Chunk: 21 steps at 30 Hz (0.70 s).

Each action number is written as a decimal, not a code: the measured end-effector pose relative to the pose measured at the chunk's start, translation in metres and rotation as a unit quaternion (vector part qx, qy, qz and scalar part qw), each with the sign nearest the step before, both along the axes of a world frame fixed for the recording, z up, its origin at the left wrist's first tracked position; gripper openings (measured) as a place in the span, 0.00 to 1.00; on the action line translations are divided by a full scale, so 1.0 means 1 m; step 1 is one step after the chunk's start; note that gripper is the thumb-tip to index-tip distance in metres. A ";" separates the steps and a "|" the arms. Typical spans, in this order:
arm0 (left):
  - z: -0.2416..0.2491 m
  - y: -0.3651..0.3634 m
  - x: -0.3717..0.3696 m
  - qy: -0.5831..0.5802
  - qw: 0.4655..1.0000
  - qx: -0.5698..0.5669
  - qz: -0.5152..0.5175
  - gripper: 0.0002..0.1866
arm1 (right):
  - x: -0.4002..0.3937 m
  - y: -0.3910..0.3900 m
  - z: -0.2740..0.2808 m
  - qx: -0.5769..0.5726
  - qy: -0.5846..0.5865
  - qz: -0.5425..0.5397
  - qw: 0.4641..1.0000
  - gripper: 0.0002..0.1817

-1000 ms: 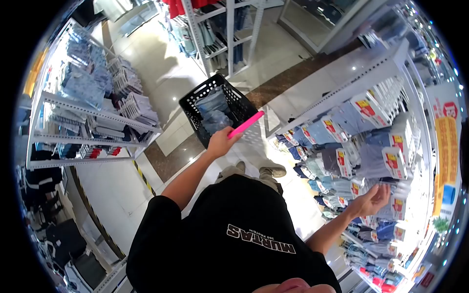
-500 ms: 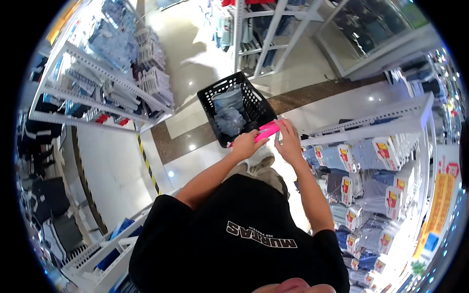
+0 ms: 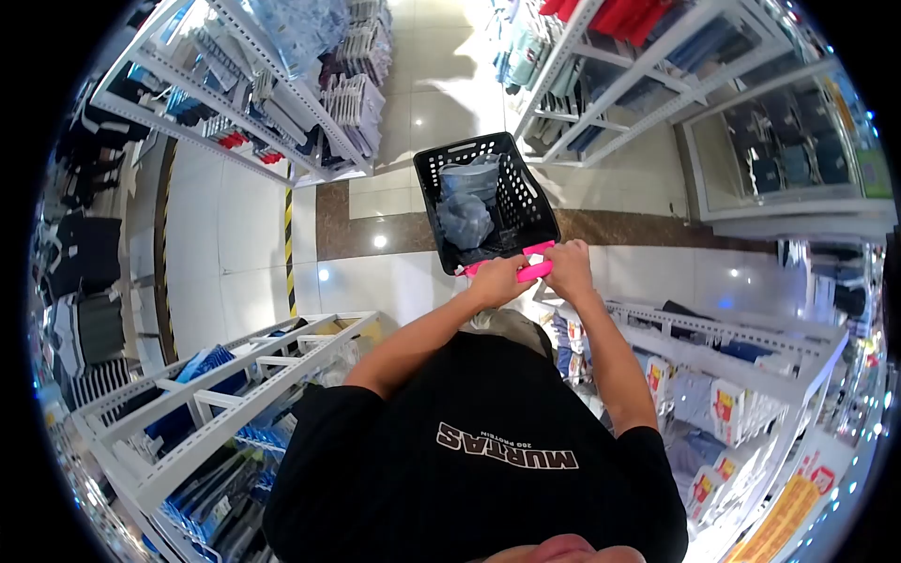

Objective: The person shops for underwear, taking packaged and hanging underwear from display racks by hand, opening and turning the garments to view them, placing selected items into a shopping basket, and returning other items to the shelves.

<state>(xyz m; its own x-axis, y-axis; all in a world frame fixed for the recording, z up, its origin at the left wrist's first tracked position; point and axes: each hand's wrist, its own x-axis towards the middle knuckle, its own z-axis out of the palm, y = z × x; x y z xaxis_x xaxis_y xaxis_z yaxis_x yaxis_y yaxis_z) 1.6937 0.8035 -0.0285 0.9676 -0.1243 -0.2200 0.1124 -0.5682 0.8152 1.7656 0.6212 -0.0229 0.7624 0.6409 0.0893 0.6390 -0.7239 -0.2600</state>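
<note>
A black perforated shopping basket is in front of me, tilted a little in view. Inside lie blue-grey folded denim and a bunched pale-blue item, which looks wrapped in clear plastic. Along its near side runs a bright pink handle. My left hand is closed around the left part of the handle. My right hand is closed at the handle's right end, with its fingertips partly hidden. A small whitish patch shows between the pink parts.
White perforated racks with hanging clothes stand at far left, far right, near left and near right. A glass-fronted cabinet stands at right. A tiled aisle runs ahead; yellow-black tape marks the floor.
My view has turned, and the racks have shifted around me as the basket and I moved along. My right hand's fingers have curled in closer at the handle. My left hand keeps its hold.
</note>
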 end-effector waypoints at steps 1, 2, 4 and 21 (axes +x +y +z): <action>0.005 0.001 0.003 0.006 1.000 -0.002 0.014 0.21 | 0.009 0.001 0.000 -0.002 0.000 0.013 1.000 0.05; 0.004 -0.001 0.007 0.009 1.000 0.000 0.024 0.21 | 0.018 0.001 -0.002 -0.005 0.000 0.025 1.000 0.05; -0.006 -0.006 0.016 -0.008 0.999 -0.014 0.049 0.21 | 0.036 0.002 -0.003 -0.029 0.007 0.048 0.998 0.04; -0.016 -0.022 0.130 -0.040 0.932 0.002 0.360 0.18 | 0.234 0.082 -0.006 -0.030 0.000 0.333 0.943 0.05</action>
<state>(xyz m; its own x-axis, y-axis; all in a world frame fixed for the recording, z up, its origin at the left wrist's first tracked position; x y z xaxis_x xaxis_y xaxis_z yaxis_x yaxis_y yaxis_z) 1.8237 0.7816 -0.0447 0.8136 0.5635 -0.1432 0.4048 -0.3720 0.8353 2.0001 0.7035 -0.0288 0.1899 0.9811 0.0382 0.9567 -0.1761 -0.2318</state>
